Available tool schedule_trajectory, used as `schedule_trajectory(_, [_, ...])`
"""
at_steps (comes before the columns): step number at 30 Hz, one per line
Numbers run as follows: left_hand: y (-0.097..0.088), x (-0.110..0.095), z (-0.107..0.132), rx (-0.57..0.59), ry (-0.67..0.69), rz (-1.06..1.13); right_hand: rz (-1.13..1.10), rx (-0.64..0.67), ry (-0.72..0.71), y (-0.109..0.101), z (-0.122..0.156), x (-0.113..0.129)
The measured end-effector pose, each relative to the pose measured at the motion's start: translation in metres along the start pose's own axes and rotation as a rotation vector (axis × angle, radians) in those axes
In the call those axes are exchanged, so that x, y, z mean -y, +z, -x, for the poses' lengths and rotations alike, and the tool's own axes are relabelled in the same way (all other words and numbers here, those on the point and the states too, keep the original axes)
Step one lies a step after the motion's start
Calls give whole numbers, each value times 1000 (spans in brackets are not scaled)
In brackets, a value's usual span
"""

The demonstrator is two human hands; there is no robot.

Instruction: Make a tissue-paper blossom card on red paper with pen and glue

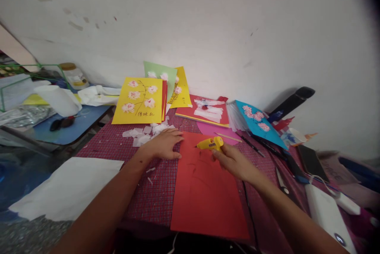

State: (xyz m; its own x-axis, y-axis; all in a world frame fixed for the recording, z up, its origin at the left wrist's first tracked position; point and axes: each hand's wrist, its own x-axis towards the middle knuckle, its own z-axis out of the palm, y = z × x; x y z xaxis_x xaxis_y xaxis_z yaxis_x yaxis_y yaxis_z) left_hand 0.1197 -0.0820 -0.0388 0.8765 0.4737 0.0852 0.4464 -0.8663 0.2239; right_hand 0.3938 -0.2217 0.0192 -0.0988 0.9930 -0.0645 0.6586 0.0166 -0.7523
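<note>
In my right hand (231, 161) is a yellow hot glue gun (209, 143), its nozzle pointing left over the upper part of a red sheet of paper (208, 202). Thin dark lines are drawn on that sheet below the nozzle. My left hand (166, 143) lies flat with fingers apart at the sheet's upper left edge, the fingertips touching it. Beside this hand is a pile of torn white tissue pieces (142, 136). A dark cord runs down along the sheet's right side.
A yellow card with paper flowers (139, 103) leans at the back against other cards. A blue flower card (263, 123) stands to the right, near scissors (282, 182) and a white power strip (328, 214). White paper (71, 186) lies left; a paper roll (59, 99) sits on a blue table.
</note>
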Motion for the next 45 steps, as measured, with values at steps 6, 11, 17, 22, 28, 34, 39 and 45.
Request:
schedule_trajectory(6, [1, 0, 0, 11, -10, -1, 73, 0, -109, 1, -7, 6])
schedule_trajectory(11, [1, 0, 0, 18, -13, 1, 48, -3, -81, 2, -9, 0])
schedule_trajectory(17, [-1, -1, 0, 16, -8, -8, -50, 0, -48, 6, -7, -2])
schedule_trajectory(22, [0, -1, 0, 13, -13, -9, -55, 2, -48, 7, -7, -2])
schedule_trajectory(28, [0, -1, -1, 11, -6, -16, -18, -25, -53, 9, -7, -6])
schedule_trajectory(34, [-1, -2, -1, 30, -14, -9, 17, -45, -46, 11, -4, -3])
schedule_trajectory(39, [-4, -3, 0, 43, -23, -9, 13, -52, -31, 12, -4, -5])
schedule_trajectory(45, [-3, -3, -1, 45, -22, -22, -11, -42, -33, 14, -4, -3])
